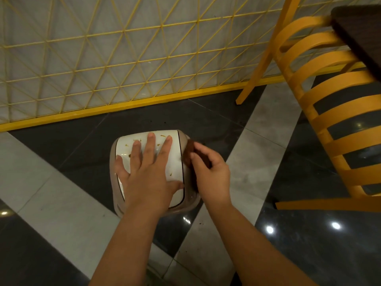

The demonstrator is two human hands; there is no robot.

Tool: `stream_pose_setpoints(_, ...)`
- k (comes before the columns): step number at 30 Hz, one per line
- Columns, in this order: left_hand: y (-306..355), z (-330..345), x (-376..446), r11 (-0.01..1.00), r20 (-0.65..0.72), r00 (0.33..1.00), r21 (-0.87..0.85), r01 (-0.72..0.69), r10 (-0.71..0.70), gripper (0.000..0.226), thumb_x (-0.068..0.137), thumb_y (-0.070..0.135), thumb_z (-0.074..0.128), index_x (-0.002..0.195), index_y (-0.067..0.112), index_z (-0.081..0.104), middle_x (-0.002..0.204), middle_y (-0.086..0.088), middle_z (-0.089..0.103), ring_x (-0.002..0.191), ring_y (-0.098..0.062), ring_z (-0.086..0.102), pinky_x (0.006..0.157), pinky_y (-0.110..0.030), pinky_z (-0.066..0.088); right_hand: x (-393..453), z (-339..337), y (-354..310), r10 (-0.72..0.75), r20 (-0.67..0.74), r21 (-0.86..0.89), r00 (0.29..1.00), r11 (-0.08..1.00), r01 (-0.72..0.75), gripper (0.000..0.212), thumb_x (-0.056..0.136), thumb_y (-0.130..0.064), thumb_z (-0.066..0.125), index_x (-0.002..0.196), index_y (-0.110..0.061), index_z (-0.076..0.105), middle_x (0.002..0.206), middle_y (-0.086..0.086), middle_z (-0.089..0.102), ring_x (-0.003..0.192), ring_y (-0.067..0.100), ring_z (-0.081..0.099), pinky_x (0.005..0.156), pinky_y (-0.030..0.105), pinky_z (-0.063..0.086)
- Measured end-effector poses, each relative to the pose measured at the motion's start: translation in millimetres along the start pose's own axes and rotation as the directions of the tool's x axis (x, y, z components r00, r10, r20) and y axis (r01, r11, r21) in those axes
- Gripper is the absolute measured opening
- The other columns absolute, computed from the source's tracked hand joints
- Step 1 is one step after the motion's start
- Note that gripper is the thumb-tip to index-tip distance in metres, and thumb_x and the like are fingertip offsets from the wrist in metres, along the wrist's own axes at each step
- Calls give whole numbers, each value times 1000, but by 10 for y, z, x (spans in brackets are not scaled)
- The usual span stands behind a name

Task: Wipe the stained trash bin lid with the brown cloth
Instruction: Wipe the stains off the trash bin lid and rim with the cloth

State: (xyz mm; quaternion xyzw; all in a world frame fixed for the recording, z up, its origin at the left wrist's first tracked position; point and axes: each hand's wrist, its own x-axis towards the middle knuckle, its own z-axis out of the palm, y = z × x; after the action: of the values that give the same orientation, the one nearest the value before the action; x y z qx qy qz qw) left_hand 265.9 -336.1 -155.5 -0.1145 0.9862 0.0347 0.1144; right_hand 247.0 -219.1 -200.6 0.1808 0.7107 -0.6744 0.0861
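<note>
A small trash bin stands on the floor, seen from above, with a white lid (174,159) set in a beige rim (188,200). Brownish-yellow stains dot the lid near its far edge and right side. My left hand (147,174) lies flat on the lid with its fingers spread and straight, covering most of it. My right hand (210,172) grips a folded brown cloth (188,150) at the bin's right edge, the cloth touching the rim beside the lid.
A yellow wire-mesh partition (123,65) with a yellow base rail runs behind the bin. An orange slatted chair (338,112) stands to the right, under a dark table corner (360,32). The floor has dark glossy and grey tiles.
</note>
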Motion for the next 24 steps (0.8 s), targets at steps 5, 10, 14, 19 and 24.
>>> stream_pose_setpoints(5, -1, -5, 5, 1000, 6, 1000, 20, -4, 4, 103, 77, 65, 57, 142, 44, -20, 156, 6, -20, 144, -25, -16, 111, -57, -5, -262, -157, 217, -43, 34, -135, 999, 990, 47, 26, 92, -19, 59, 113, -34, 67, 116, -14, 61, 108, 2, 59, 95, 25, 52)
stream_pose_setpoints(10, -22, -18, 16, 999, 31, 999, 36, -19, 18, 107, 74, 66, 58, 141, 44, -22, 156, 6, -21, 144, -25, -17, 111, -58, -6, -492, -317, 560, -43, 19, -309, 999, 950, 47, 25, 89, -13, 64, 105, -32, 68, 110, -14, 61, 102, -1, 59, 96, 23, 51)
stream_pose_setpoints(14, -15, -22, 16, 998, 40, 999, 53, -15, 13, 114, 69, 71, 60, 140, 43, -24, 155, 6, -23, 143, -26, -18, 110, -59, -7, -5, -208, 372, -83, 43, -446, 996, 890, 94, 24, 94, -20, 59, 115, -30, 67, 118, -10, 56, 97, -1, 54, 81, 4, 42)
stream_pose_setpoints(19, 59, -26, -1, 999, -2, 1000, 45, 19, -19, 107, 72, 71, 55, 141, 44, -22, 156, 5, -20, 144, -26, -16, 111, -58, -6, 155, -169, 336, -174, 117, -570, 978, 795, 209, 29, 96, -26, 53, 123, -30, 63, 121, -8, 51, 103, 6, 54, 91, 15, 45)
stream_pose_setpoints(24, 57, -8, 0, 999, -20, 1000, 33, 22, -22, 106, 73, 70, 56, 142, 44, -21, 156, 5, -20, 144, -25, -16, 111, -58, -6, -325, -411, 692, -283, 157, -545, 946, 774, 322, 30, 91, -21, 61, 119, -26, 67, 117, -9, 58, 105, 7, 56, 92, 25, 52)
